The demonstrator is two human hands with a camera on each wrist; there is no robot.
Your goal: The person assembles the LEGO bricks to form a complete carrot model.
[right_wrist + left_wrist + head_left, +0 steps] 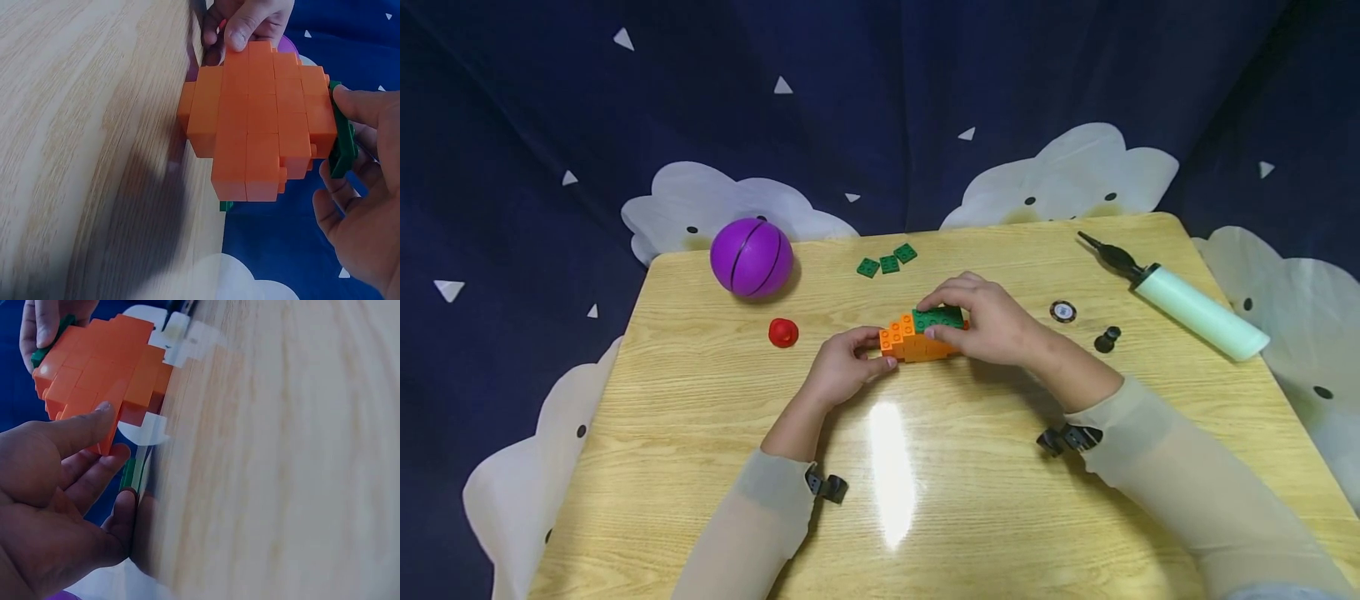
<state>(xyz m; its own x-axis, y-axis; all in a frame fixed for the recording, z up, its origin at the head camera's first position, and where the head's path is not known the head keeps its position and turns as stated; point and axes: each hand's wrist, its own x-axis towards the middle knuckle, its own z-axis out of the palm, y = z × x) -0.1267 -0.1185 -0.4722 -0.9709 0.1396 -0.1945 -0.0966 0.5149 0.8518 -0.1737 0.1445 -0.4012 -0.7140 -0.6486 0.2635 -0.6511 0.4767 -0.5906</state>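
Observation:
An orange stepped brick block (912,339) with green bricks (938,317) at its right end lies on the wooden table (925,500). My left hand (848,364) pinches the block's narrow left end; in the left wrist view its thumb (75,432) presses the orange block (103,369). My right hand (988,319) curls over the green end, thumb in front and fingers over the top. In the right wrist view the thumb (365,105) presses a green plate (342,145) against the orange block (262,125).
A purple ball (752,257) and a small red piece (783,332) lie to the left. Three loose green plates (887,262) sit behind the block. To the right are a round token (1063,312), a small black piece (1107,338) and a pale green pump (1180,298).

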